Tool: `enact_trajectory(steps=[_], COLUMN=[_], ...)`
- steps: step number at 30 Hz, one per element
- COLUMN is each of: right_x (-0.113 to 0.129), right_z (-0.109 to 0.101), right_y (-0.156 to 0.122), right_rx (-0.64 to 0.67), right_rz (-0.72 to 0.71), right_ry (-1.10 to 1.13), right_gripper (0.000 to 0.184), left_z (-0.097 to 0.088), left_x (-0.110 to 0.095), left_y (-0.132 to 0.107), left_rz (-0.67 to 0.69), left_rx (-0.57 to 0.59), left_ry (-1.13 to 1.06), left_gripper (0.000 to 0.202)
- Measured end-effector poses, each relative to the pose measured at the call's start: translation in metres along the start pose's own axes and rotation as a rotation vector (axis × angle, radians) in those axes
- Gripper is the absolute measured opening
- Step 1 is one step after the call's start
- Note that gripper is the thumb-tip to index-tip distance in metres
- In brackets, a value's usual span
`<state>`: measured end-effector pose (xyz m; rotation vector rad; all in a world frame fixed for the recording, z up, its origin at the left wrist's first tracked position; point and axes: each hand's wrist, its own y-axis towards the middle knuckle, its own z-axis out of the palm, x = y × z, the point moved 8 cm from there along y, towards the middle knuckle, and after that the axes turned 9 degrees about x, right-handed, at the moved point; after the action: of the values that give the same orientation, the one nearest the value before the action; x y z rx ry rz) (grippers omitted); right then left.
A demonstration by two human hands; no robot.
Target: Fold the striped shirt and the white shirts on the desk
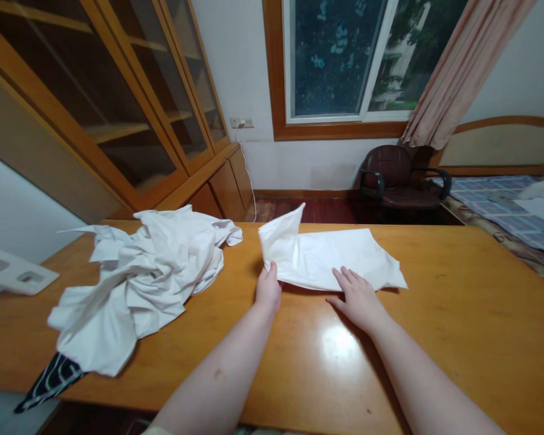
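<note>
A white cloth (344, 254), folded into a long strip with a small pointed flap at its right end, lies on the wooden table before me. Its left end is lifted and bent up. My left hand (269, 287) pinches the near edge at that raised end, thumb on top and the other fingers mostly hidden underneath. Resting on the middle of the cloth's near edge is my right hand (356, 296), flat, with its fingers spread and nothing gripped.
A crumpled heap of white cloth (163, 272) lies on the table (471, 314) to the left, with a black patterned cloth (54, 380) under its near end. At the far left is a white plastic piece (16, 270). Beyond stand a glass-door cabinet (154, 121) and a chair (394, 175).
</note>
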<state>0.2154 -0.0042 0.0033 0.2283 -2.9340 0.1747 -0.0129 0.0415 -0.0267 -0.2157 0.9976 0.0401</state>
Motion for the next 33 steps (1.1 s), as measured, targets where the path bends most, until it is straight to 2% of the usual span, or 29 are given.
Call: enact_trajectory(steps=[2,4,8,12,14,16,18,20,23,26,28,30,33], right_x=[0.002,0.004,0.007,0.014,0.016,0.012,0.007,0.005,0.017,0.031,0.030,0.018,-0.011], right_z=[-0.005,-0.011,-0.019,-0.020,-0.019,-0.017,-0.012,-0.003,0.011,0.017,0.013,0.003,-0.014], right_y=[0.000,0.000,-0.002,-0.005,-0.006,-0.006,-0.005,-0.006,-0.011,-0.015,-0.014,-0.010,-0.008], right_rx=[0.020,0.031,0.027,0.015,0.015,0.036,0.091,0.185,0.365,0.462,0.407,0.258,0.012], right_rz=[-0.016,-0.043,-0.092,-0.161,-0.170,-0.132,-0.078,-0.048,-0.072,-0.078,-0.032,0.022,0.111], right_ry=[-0.009,0.003,0.049,0.177,0.281,0.415,0.596,0.841,1.206,1.446,1.543,1.556,1.534], right_gripper=[0.051,0.043,0.040,0.042,0.044,0.045,0.047,0.048,0.047,0.044,0.043,0.042,0.046], left_z=[0.002,0.008,0.017,0.014,0.015,0.023,0.034,0.039,0.037,0.036,0.030,0.018,-0.002], left_x=[-0.001,-0.002,-0.007,-0.026,-0.035,-0.034,-0.022,-0.008,0.003,0.001,-0.006,-0.014,-0.033], left_y=[-0.001,-0.003,-0.008,-0.006,-0.006,-0.008,-0.014,-0.022,-0.028,-0.026,-0.020,-0.012,-0.003], left_rz=[-0.027,-0.055,-0.075,0.038,0.072,0.021,-0.081,-0.145,-0.126,-0.071,-0.008,0.056,0.193], left_rx=[-0.043,-0.041,0.009,0.046,0.105,0.227,0.362,0.423,0.400,0.390,0.313,0.164,-0.041], left_ry=[-0.229,-0.321,-0.423,-0.499,-0.478,-0.392,-0.217,0.037,0.386,0.519,0.545,0.538,0.413], left_gripper=[0.028,0.031,0.038,0.047,0.049,0.051,0.058,0.067,0.062,0.050,0.043,0.033,0.026])
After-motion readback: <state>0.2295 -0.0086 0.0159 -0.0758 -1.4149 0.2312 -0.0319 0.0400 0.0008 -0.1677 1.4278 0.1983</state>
